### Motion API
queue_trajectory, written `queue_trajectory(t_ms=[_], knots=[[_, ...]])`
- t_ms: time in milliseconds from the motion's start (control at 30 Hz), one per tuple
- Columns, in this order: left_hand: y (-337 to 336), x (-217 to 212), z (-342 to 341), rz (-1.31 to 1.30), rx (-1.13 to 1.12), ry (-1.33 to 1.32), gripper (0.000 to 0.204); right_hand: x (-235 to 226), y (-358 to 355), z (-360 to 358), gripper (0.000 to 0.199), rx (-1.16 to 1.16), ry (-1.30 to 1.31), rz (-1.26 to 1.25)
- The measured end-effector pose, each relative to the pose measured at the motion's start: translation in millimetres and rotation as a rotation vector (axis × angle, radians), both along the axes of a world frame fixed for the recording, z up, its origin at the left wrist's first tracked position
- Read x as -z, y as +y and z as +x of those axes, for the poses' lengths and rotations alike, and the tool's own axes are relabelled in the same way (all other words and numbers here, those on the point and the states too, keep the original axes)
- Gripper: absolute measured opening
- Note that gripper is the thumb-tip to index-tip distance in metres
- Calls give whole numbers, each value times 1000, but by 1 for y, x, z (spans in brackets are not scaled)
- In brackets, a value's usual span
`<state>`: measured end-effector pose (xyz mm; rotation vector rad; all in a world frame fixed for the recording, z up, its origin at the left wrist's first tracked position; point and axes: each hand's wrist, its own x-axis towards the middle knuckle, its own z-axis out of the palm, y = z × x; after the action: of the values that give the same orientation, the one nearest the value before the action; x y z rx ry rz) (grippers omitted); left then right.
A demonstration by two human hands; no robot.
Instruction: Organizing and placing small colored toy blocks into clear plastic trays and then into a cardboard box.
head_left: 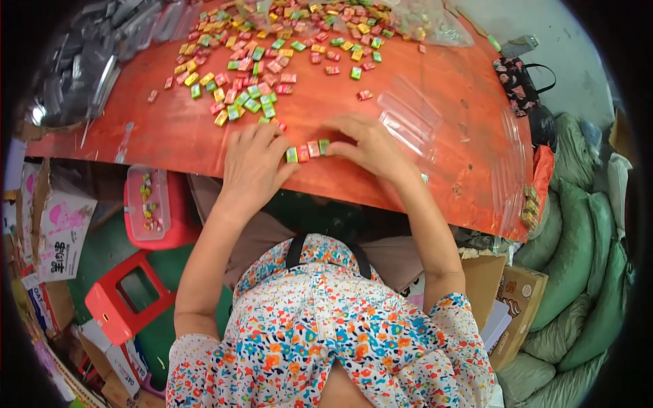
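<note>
A short row of small wrapped packs (307, 151), green, red and pink, lies near the front edge of the red table, between my two hands. My left hand (255, 160) has its thumb and index finger about the row's left end; its other fingers reach forward beside the loose packs. At the right end, the thumb of my right hand (371, 146) touches the last green pack. The right index finger is arched away from that thumb, with a gap between them. Just beyond my left fingers lies a heap of loose small packs (252, 95) in green, red, pink and yellow.
Clear plastic trays (408, 119) lie right of my right hand. More packs and a clear bag (428, 24) are at the back; dark grey plastic pieces (75, 75) fill the far left. Below stand a red stool (112, 306), a clear tub (146, 204), cartons (520, 306) and green sacks (575, 251).
</note>
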<state>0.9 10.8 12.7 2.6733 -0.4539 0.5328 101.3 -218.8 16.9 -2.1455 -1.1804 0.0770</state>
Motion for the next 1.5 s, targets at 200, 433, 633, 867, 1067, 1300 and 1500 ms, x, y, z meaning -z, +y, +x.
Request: queue_trajectory(t_ms=[200,433,633,867,1067,1300,1500], knots=[[12,-2,35,-89,-88,-93,47,-8,8,83,37,386,-162,-87],[4,22,88,268,-284,167,69,30,58,145,49,532,-320,-509],[29,33,72,263,-279,122,67,15,57,89,47,130,-143,-420],[26,27,91,-16,-219,-67,32,-4,28,177,27,575,-266,-352],[19,11,108,48,-270,3,19,10,35,197,25,651,-307,-534],[7,1,123,113,-322,127,26,15,14,205,24,380,-296,-369],[18,-4,74,-160,-105,-114,15,9,5,184,22,382,-319,-446]])
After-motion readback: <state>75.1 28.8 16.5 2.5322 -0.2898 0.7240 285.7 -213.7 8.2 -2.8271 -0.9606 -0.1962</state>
